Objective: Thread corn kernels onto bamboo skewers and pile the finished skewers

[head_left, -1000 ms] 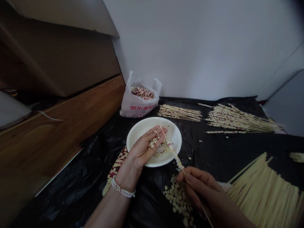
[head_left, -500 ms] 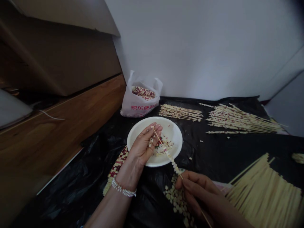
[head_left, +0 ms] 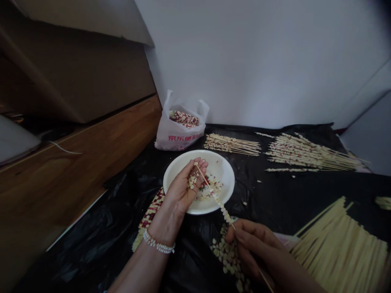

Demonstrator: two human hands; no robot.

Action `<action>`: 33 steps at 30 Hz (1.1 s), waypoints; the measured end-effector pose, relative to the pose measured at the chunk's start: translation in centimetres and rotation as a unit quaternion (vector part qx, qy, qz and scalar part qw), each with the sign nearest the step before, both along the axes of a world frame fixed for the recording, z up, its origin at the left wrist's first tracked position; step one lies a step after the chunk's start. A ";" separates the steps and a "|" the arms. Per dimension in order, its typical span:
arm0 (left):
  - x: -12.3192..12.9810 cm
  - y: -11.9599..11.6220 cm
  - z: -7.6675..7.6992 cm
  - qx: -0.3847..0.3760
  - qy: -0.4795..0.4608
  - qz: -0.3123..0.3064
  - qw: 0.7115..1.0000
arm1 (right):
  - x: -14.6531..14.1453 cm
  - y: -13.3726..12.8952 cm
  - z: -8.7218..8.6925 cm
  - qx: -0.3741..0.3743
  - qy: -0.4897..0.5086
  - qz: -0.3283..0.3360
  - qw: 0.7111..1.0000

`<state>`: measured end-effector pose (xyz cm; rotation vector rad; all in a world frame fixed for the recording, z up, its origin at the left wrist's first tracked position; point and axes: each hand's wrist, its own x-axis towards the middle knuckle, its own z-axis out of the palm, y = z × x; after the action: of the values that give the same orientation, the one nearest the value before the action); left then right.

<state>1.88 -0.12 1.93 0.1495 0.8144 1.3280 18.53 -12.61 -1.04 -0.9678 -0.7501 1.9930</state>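
My left hand (head_left: pixel 183 185), with beaded bracelets at the wrist, is cupped palm up over a white bowl (head_left: pixel 226 171). Pale corn kernels (head_left: pixel 192 181) lie in its palm, and its thumb and finger are at a kernel by the tip of a thin wooden skewer (head_left: pixel 202 175). Pale kernels are threaded along the skewer's middle. My right hand (head_left: pixel 256 244) pinches the skewer below them. Loose kernels, pale, red and dark, lie in the bowl. More pale kernels (head_left: pixel 229 256) sit beneath my right hand.
A white plastic bag (head_left: pixel 180 136) of corn cobs stands behind the bowl. Threaded skewers (head_left: pixel 232 144) and a larger pile (head_left: pixel 299 152) lie at the back. Bare skewers (head_left: pixel 342 248) are at the right. Corn cobs (head_left: pixel 151 211) lie beside my left forearm on black plastic sheeting (head_left: pixel 113 219).
The fingers of my left hand have shifted slightly, the thumb nearer the skewer's tip, and more kernels show in the palm. My right hand and the skewer are almost unmoved.
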 end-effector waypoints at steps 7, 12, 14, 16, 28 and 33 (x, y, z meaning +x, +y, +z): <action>0.0 0.0 0.2 -0.008 0.017 0.006 1.000 | -0.1 0.1 0.1 -0.016 -0.006 0.002 1.000; 0.0 -0.1 0.2 -0.002 0.057 0.012 0.998 | 0.0 -0.1 -0.1 -0.016 -0.007 0.006 1.000; 0.0 -0.2 0.1 0.010 0.076 0.009 0.997 | 0.1 -0.1 -0.1 -0.012 -0.010 0.008 1.000; -0.1 -0.2 0.0 0.023 0.092 0.004 0.996 | 0.1 0.0 -0.1 -0.013 -0.008 0.007 1.000; -0.3 -0.2 0.2 -0.032 0.022 -0.049 0.998 | -0.1 -0.1 0.3 -0.023 -0.015 -0.012 1.000; -0.3 -0.1 -0.4 -0.022 -0.001 -0.047 0.999 | -0.2 0.1 0.5 -0.019 -0.021 -0.018 0.999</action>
<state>1.55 -0.17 1.56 0.1497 0.8256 1.2207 18.29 -12.47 -0.55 -1.0419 -0.7149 1.9667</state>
